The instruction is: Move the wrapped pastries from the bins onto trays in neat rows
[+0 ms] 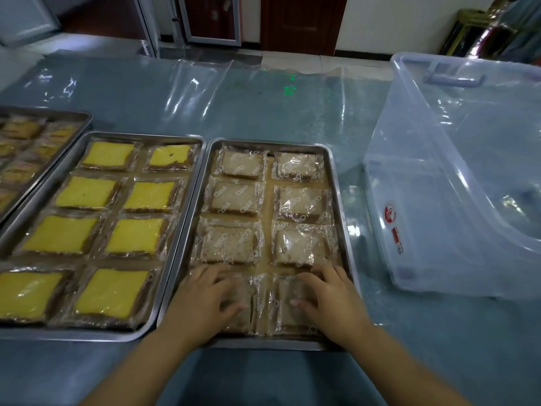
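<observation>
A steel tray (339, 206) in front of me holds several wrapped brown pastries in two columns. My left hand (205, 294) lies flat on the nearest left pastry (248, 306), fingers spread. My right hand (328, 294) rests the same way on the nearest right pastry (285, 306). Both pastries sit in the tray's front row, partly hidden under my hands. A clear plastic bin (456, 177) stands to the right of the tray; I see no pastries in it.
Left of the brown tray sits a second steel tray (175, 238) with several wrapped yellow pastries in rows. A third tray (73, 124) with darker pastries is cut off at the far left. Clear plastic sheeting (234, 98) covers the blue-green table.
</observation>
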The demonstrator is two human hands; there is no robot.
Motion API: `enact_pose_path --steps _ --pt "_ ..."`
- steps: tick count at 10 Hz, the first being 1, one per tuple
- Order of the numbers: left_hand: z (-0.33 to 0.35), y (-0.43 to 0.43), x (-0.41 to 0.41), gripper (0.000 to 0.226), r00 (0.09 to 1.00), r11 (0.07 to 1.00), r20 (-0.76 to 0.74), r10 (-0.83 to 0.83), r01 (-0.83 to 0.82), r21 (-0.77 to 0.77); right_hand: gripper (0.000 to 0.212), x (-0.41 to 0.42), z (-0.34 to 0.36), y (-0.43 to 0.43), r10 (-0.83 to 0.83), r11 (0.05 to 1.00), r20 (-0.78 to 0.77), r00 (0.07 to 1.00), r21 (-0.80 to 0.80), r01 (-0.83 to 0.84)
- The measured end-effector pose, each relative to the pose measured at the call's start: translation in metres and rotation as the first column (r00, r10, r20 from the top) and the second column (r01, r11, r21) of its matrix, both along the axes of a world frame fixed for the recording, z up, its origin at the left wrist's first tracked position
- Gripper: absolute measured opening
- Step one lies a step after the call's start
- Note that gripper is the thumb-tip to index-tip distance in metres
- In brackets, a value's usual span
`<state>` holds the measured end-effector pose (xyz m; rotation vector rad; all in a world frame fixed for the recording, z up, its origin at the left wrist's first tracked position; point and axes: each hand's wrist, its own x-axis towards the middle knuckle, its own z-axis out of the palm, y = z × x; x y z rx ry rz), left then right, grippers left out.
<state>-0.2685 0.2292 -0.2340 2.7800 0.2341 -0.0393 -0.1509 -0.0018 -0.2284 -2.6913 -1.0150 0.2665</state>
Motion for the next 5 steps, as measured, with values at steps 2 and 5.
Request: enact_pose_path --steps 2,5 --pt "-0.010 -0.010 -0.007 0.057 0.995 0.998 -0.098 0.003 0.002 0.057 0.057 -0.002 -0.004 0.001 0.010 0.999 -0.098 0.995 -0.043 -0.014" --pt "0.001 0.002 -0.010 0.049 1.000 1.000 -0.023 0.010 -0.010 0.014 0.043 -0.005 0.013 0.012 0.007 1.000 -0.071 0.997 -0.023 -0.009"
